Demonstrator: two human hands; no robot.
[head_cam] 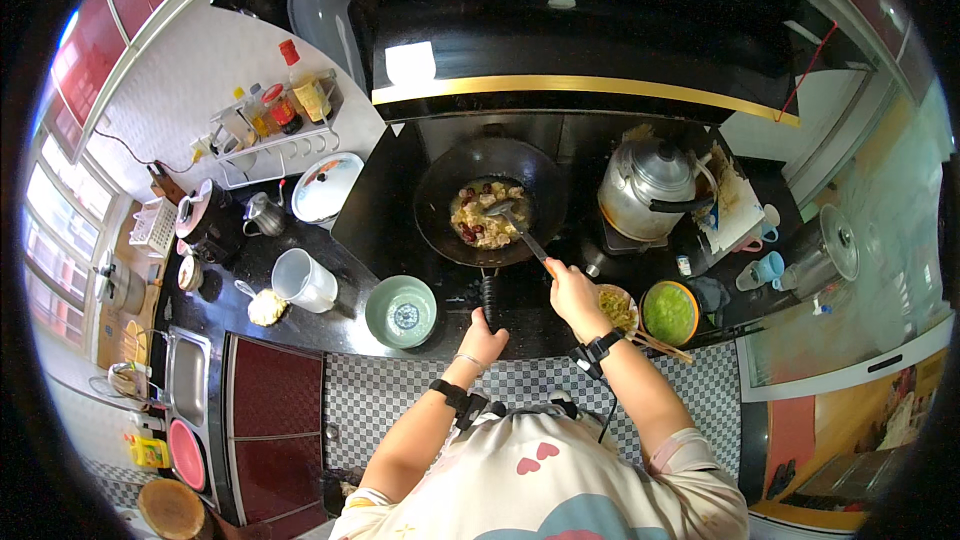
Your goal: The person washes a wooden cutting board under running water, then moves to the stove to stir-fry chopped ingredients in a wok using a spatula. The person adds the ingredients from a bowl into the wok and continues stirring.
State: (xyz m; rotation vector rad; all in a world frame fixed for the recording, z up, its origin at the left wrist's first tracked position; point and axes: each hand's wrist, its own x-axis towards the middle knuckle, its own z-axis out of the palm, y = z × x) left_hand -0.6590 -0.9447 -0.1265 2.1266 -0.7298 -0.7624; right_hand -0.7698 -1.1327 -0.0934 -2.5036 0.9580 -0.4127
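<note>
A dark wok point(435, 214) sits on the black stove with its handle point(489, 292) towards me. Pale chopped pieces and dark red bits lie in shallow liquid as the food point(480, 229) inside it. My left hand point(481, 341) is closed around the lower end of that handle. In my right hand point(577, 296) is the shaft of a metal cooking spatula point(532, 244), its head down among the food. Left of the wok handle stands a green bowl point(401, 311) with nothing in it. Close by my right wrist is a bowl of yellowish-green food point(615, 307), partly hidden by the wrist.
A large metal kettle point(649, 187) occupies the right burner. At the front right are a bowl of green food point(670, 313) and chopsticks point(664, 346). A plastic jug point(304, 281) stands left. The range hood point(585, 37) overhangs the stove; a spice rack point(277, 139) hangs on the wall.
</note>
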